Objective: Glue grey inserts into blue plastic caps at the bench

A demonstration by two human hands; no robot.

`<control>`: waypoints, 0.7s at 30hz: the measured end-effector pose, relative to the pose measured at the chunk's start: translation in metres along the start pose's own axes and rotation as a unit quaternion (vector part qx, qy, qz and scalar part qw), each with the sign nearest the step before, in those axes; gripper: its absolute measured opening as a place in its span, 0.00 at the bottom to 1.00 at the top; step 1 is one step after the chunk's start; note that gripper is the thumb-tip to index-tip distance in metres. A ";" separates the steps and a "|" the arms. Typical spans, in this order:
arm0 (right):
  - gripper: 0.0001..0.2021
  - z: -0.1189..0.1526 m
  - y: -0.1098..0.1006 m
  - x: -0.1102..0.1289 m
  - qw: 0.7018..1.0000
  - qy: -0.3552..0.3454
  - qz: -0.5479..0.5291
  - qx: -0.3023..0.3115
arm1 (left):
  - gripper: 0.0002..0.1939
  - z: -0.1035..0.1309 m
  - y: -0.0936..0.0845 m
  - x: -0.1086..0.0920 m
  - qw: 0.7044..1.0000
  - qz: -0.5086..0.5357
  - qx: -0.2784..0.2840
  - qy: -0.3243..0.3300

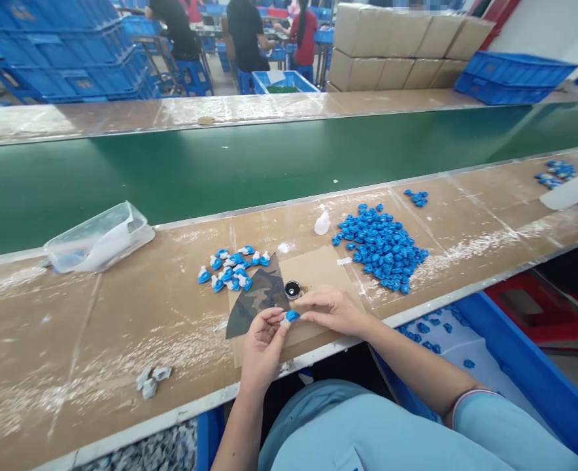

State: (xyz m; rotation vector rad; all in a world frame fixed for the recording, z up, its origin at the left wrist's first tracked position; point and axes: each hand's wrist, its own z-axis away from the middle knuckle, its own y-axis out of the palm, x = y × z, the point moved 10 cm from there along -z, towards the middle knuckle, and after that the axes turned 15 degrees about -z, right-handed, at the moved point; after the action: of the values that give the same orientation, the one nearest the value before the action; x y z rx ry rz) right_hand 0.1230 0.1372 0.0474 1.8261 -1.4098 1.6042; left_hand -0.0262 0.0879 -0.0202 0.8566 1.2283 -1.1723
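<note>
In the head view, the left hand grips a small blue-and-white piece between thumb and fingertips, above the near edge of a cardboard sheet on the worktable. The right hand has its fingers extended and parted beside the blue end; whether a fingertip touches it cannot be told. A black-rimmed round container stands just beyond the right fingertips. The loose blue pieces lie heaped to the right; the blue-and-white pieces lie grouped to the left, beyond a camouflage-patterned sheet. For good control, the left pinch should be firm but light, as the piece is probably easy to tip. The right fingers should approach the blue end squarely, without pushing it off line. Both wrists should be kept low, and the right fingers clear of the container's rim, which could be knocked.
</note>
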 end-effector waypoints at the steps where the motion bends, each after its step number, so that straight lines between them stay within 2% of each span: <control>1: 0.08 -0.001 -0.015 -0.002 0.999 0.006 0.048 -0.020 | 0.18 -0.001 -0.004 0.000 1.000 -0.005 -0.015 0.002; 3: 0.07 -0.001 -0.055 -0.008 0.980 0.036 0.177 -0.085 | 0.18 -0.002 -0.009 0.001 0.999 -0.012 -0.036 0.003; 5: 0.06 0.003 -0.094 -0.015 0.935 0.077 0.316 -0.139 | 0.18 -0.002 -0.010 0.001 0.999 -0.015 -0.043 0.002; 7: 0.07 0.008 -0.119 -0.026 0.895 0.113 0.404 -0.149 | 0.17 -0.002 -0.011 -0.002 0.999 -0.017 -0.043 0.001; 8: 0.08 0.009 -0.125 -0.031 0.887 0.121 0.424 -0.139 | 0.17 -0.003 -0.012 -0.004 0.999 -0.020 -0.045 0.002; 11: 0.10 0.009 -0.125 -0.048 0.888 0.119 0.436 -0.085 | 0.16 -0.012 -0.027 -0.014 0.996 -0.042 -0.080 0.013; 14: 0.08 0.008 -0.123 -0.054 0.891 0.111 0.434 -0.075 | 0.13 -0.026 -0.062 -0.024 0.983 -0.089 -0.159 0.036; 17: 0.09 0.006 -0.120 -0.045 0.911 0.081 0.394 -0.095 | 0.11 -0.036 -0.095 -0.029 0.962 -0.137 -0.231 0.047; 21: 0.10 0.008 -0.124 -0.027 0.949 0.044 0.264 -0.165 | 0.13 -0.034 -0.115 -0.029 0.947 -0.190 -0.254 0.051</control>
State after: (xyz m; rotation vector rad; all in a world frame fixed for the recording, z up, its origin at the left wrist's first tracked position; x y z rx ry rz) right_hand 0.2322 0.1999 0.0642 1.2340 -2.0986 1.5199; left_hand -0.1447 0.0996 0.0136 0.2997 1.7369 -1.0378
